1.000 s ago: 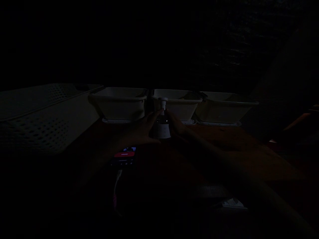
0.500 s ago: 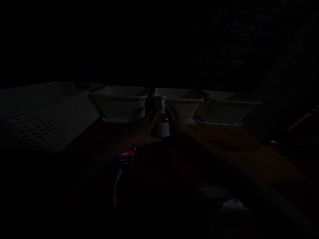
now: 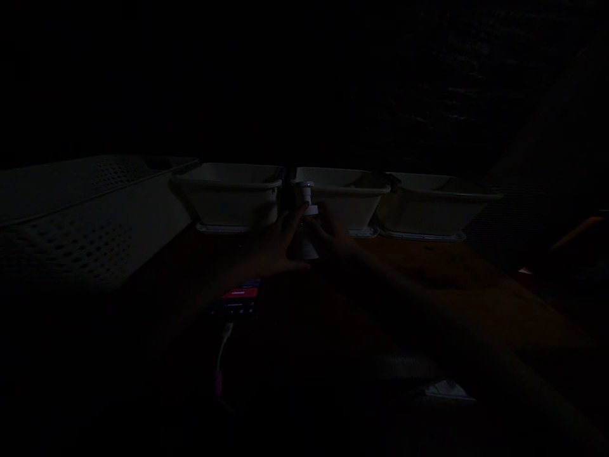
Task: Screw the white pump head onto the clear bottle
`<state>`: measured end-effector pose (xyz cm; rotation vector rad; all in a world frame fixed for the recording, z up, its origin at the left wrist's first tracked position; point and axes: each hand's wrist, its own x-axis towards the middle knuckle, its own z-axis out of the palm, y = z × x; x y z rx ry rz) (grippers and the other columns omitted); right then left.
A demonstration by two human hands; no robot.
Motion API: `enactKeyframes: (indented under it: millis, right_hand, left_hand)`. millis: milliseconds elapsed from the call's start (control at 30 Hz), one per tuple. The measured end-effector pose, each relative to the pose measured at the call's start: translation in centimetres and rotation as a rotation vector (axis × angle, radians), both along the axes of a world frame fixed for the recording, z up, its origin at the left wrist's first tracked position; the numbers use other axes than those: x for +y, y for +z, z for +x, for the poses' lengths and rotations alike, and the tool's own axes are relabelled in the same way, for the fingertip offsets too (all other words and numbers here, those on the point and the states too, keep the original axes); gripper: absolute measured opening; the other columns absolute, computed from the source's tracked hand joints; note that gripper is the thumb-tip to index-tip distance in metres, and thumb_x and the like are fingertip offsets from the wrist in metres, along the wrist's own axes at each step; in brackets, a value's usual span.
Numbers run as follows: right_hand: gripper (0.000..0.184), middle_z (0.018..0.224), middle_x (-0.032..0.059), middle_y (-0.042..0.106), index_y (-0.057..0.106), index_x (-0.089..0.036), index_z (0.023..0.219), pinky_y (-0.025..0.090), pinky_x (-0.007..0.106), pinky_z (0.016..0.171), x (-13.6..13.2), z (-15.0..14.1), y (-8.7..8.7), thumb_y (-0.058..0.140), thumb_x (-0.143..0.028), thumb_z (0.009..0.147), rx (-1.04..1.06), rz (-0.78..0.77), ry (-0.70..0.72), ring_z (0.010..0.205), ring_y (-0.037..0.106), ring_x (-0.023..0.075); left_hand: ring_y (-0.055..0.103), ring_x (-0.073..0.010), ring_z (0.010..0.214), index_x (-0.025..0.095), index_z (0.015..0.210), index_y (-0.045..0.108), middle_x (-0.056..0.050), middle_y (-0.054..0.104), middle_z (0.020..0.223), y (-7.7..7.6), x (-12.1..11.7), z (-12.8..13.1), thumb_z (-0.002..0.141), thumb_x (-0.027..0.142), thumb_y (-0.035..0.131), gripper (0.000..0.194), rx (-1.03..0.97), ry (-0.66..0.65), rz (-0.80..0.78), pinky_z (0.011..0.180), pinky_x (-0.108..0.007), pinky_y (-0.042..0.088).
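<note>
A pump bottle (image 3: 310, 249) with a white pump top (image 3: 308, 194) and a pale label stands on the dark wooden table, between my two hands. My left hand (image 3: 278, 244) grips its left side, the thumb low near the base and the fingers up by the white collar. From the other side my right hand (image 3: 337, 233) reaches in, its fingers bent over the bottle's upper body just under the collar. Much of the label is covered or in shadow. The light is very dim, so exact finger contact is hard to make out.
Three pale tubs (image 3: 238, 203) stand in a row behind the bottle. At left is a white perforated basket (image 3: 157, 209). A lit phone (image 3: 240, 298) lies near my left forearm, with a white cable (image 3: 222, 349) below. A pale flat item (image 3: 450, 390) lies at lower right.
My right hand's fingers have shifted lower and across the bottle's front, covering more of the label. The white collar shows more, and the pump top leans slightly left.
</note>
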<state>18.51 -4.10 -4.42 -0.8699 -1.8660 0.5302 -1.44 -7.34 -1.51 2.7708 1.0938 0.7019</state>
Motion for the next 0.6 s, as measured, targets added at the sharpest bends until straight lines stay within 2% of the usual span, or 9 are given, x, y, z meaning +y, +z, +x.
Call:
enactKeyframes:
  millis: [300, 433, 600]
  right_hand:
    - [0.059, 0.108, 0.0114, 0.067, 0.045, -0.02, 0.13, 0.052, 0.038, 0.079, -0.28, -0.15, 0.13, 0.051, -0.063, 0.09, 0.01, -0.066, -0.032, 0.092, 0.066, 0.0236]
    - [0.056, 0.108, 0.0108, 0.068, 0.046, -0.019, 0.127, 0.052, 0.037, 0.082, -0.24, -0.14, 0.18, 0.05, -0.062, 0.091, 0.015, -0.028, -0.013, 0.094, 0.065, 0.0226]
    - [0.053, 0.1, 0.0108, 0.069, 0.052, -0.018, 0.12, 0.052, 0.036, 0.075, -0.17, -0.08, 0.16, 0.051, -0.062, 0.091, -0.012, -0.02, -0.05, 0.087, 0.065, 0.0231]
  left_hand:
    - [0.021, -0.0379, 0.149, 0.034, 0.155, -0.007, -0.016, 0.012, 0.164, 0.2, 0.1, -0.03, 0.072, 0.046, 0.081, 0.121, -0.016, -0.039, 0.009, 0.111, -0.054, 0.038]
    - [0.024, -0.0396, 0.147, 0.033, 0.156, -0.005, -0.017, 0.014, 0.163, 0.1, 0.17, -0.09, 0.073, 0.046, 0.08, 0.12, -0.023, -0.033, 0.003, 0.109, -0.054, 0.041]
    - [0.024, -0.0409, 0.147, 0.035, 0.155, -0.007, -0.017, 0.013, 0.163, -0.2, 0.47, -0.25, 0.073, 0.048, 0.079, 0.12, -0.024, -0.053, 0.022, 0.108, -0.056, 0.041]
